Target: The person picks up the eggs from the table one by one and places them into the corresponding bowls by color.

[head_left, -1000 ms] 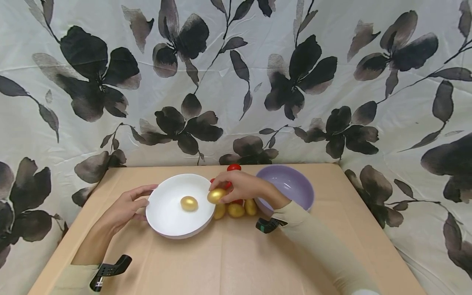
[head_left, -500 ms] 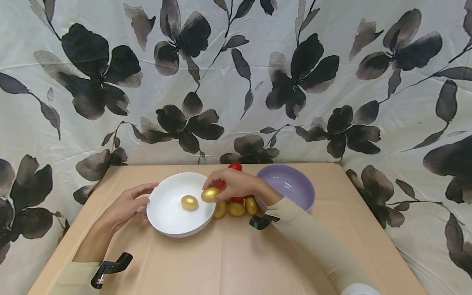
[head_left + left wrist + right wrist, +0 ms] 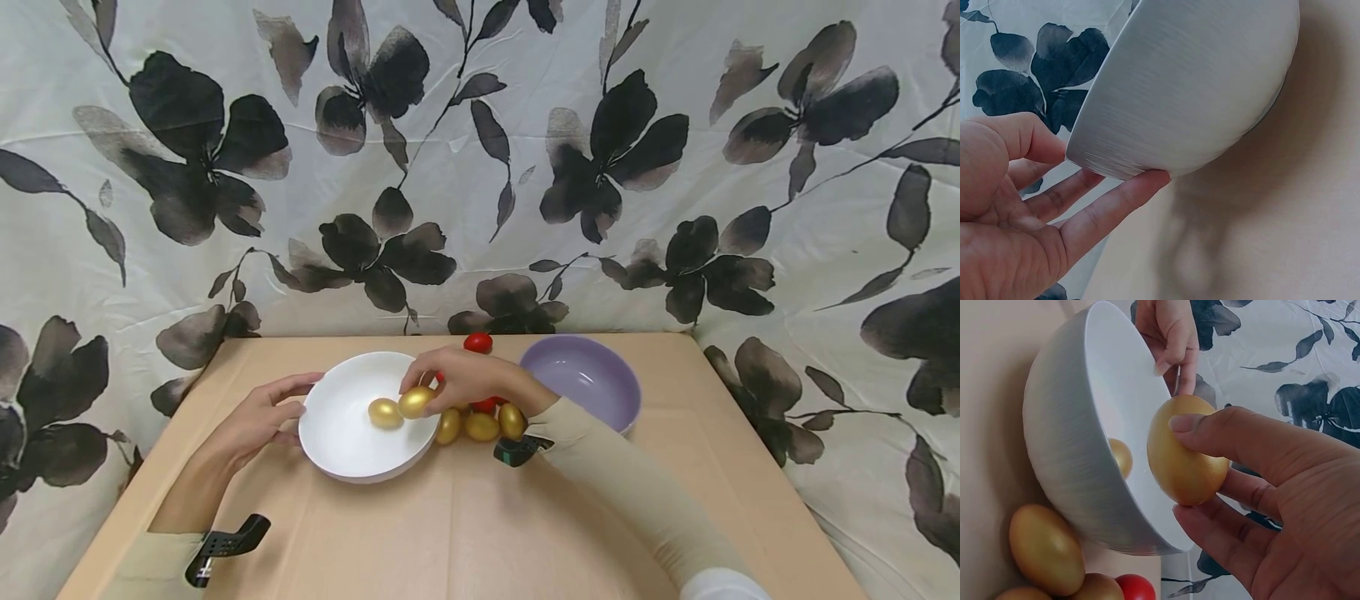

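Observation:
My right hand (image 3: 465, 379) pinches a golden egg (image 3: 1186, 450) between thumb and fingers, over the right part of a white bowl (image 3: 337, 446). Another golden egg (image 3: 385, 413) lies inside that bowl, left of the held one in the head view. At the bowl's left side, my left hand (image 3: 258, 421) holds its rim, thumb at the edge and fingertips (image 3: 1157, 179) against the outer wall. Beside the bowl, partly under my right hand and wrist, several golden eggs (image 3: 481, 427) sit with red rounded things (image 3: 477, 342).
A purple bowl (image 3: 581, 375) stands at the back right of the wooden table (image 3: 450, 533), partly behind my right forearm. Behind the table hangs a white cloth (image 3: 465, 275) printed with dark flowers. Each wrist wears a black camera mount.
My right hand has moved left with the golden egg, from the bowl's right rim to over its inside, near the egg lying there. My left hand stays at the bowl.

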A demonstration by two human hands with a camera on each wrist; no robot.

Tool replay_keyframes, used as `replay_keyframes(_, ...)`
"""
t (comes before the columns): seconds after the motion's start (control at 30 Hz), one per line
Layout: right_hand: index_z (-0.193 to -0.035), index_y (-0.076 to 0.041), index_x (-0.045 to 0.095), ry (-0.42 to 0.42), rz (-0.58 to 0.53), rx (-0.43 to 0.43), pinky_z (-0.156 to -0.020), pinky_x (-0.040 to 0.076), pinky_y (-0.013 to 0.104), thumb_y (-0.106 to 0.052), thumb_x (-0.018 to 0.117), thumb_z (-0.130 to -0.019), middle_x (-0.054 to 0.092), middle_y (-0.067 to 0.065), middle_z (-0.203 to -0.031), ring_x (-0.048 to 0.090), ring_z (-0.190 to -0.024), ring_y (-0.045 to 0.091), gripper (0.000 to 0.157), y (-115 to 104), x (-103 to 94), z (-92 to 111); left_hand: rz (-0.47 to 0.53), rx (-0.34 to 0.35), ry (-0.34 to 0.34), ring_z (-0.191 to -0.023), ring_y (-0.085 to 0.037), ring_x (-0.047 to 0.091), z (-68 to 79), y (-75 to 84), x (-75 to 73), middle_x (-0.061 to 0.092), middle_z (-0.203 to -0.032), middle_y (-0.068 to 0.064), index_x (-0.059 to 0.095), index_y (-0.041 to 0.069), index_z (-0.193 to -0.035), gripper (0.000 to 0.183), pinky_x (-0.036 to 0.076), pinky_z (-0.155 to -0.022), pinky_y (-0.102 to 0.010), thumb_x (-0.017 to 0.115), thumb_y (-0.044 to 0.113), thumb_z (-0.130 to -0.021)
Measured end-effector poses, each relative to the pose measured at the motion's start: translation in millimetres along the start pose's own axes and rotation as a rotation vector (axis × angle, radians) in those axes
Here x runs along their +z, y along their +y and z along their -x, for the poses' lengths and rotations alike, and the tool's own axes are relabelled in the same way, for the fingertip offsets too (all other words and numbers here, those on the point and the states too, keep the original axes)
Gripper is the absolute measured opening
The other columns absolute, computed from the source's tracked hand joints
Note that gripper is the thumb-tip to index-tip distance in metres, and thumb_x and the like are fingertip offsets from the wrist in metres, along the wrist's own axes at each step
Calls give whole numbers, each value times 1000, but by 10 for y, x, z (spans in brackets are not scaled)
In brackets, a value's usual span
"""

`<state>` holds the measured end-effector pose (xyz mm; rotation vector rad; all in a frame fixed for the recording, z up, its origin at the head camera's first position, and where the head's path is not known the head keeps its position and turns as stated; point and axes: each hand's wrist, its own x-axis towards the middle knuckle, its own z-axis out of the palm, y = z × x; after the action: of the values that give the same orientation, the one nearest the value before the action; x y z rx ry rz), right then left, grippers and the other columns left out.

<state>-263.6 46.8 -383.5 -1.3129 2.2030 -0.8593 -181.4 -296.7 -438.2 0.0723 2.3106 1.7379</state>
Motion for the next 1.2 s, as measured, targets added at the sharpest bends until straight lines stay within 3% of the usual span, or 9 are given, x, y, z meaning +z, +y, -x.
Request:
replay_keyframes(0.43,-116,-18,73,-69,35,-7,-87,54,16,-8,81,-85,68,-8,-114,64,-104,8,34,-25,97,-150,-6,11,-7,-110,-28,61,14,-15,5,41,-148,-30,39,0,-153,59,63,-73,-51,52,-1,-95)
replay_keyframes(0.93,-117,-19,72,-147,85,39,-98,53,25,-12,81,-86,69,-9,-116,63,-107,6,33,-33,225,-310,-7,8,-7,-110,-30,61,1,-32,1,40,-149,-30,38,2,-154,60,63,-73,-51,51,-1,-96)
replay_keyframes(1.2,-118,-17,71,-184,128,42,-97,51,18,-13,81,-87,69,-8,-115,62,-107,7,33,-62,264,-363,-9,4,-10,-112,-32,60,-2,-16,-6,40,-150,-30,37,2,-155,59,63,-74,-51,50,-1,-97)
